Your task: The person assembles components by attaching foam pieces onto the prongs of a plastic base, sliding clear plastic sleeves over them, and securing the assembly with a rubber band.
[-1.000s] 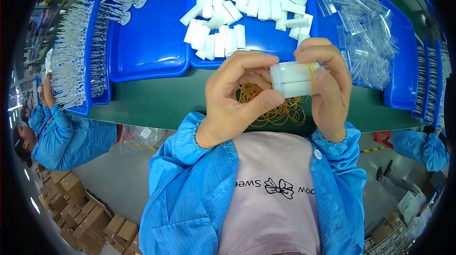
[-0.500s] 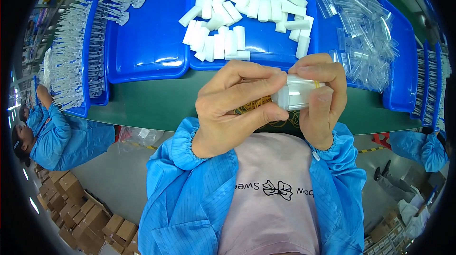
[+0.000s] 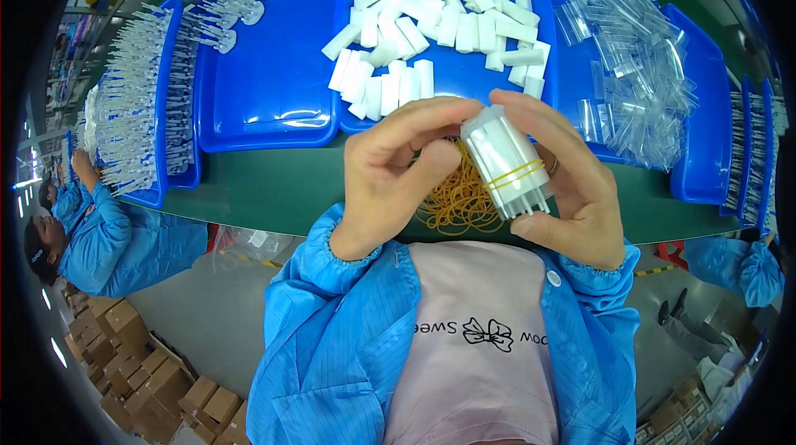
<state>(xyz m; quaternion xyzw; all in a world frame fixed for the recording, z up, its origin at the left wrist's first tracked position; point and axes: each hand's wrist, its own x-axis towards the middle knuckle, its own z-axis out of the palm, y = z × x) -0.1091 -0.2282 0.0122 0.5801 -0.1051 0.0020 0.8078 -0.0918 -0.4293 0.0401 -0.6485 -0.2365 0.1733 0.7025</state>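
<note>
Between my hands is a short clear plastic bundle [image 3: 506, 159] with a white core. Two yellow rubber bands circle it near its lower end. My right hand [image 3: 572, 179] grips it, thumb at the lower end and index finger at the upper end. My left hand [image 3: 398, 159] has its fingers curved beside the bundle. Its index fingertip meets the upper end, and its thumb stands apart from the fingers. Behind the bundle, a pile of yellow rubber bands [image 3: 452, 200] lies on the green table [image 3: 274, 188], partly hidden by my hands.
White foam blocks [image 3: 398, 84] fill much of the middle blue tray [image 3: 464, 80]. Clear curved plastic pieces [image 3: 638, 88] are heaped in the right tray [image 3: 701, 163]. At left, white-tipped stems [image 3: 133, 105] stand beside a blue tray [image 3: 265, 117]. A co-worker [image 3: 108, 238] sits at far left.
The bundle has turned from lying sideways to a steep tilt, its banded end now low. My left thumb has come off it. The rubber band pile shows more.
</note>
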